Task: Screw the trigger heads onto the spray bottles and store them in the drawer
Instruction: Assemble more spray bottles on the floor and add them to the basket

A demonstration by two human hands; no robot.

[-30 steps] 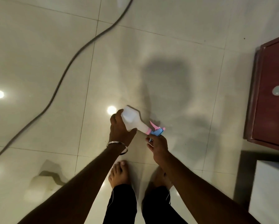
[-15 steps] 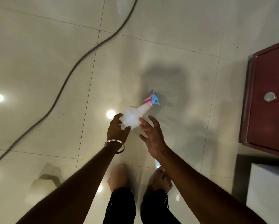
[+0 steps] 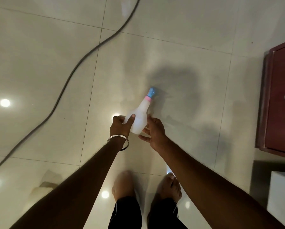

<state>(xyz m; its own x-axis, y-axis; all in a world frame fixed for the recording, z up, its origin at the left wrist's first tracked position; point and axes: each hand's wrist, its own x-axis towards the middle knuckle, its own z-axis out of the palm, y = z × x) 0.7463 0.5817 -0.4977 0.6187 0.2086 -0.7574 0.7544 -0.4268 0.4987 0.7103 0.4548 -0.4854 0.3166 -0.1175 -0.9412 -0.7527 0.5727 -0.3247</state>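
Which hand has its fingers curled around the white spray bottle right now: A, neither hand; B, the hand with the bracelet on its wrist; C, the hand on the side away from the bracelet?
B: the left hand, with the bracelet on its wrist, grips the body of the spray bottle, while the right hand is open beside it.

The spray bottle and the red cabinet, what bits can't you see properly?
Head view only:
- spray bottle: base hidden by left hand and right hand.
- trigger head: too small and blurred to show its lever.
- red cabinet: cut off by the right edge.
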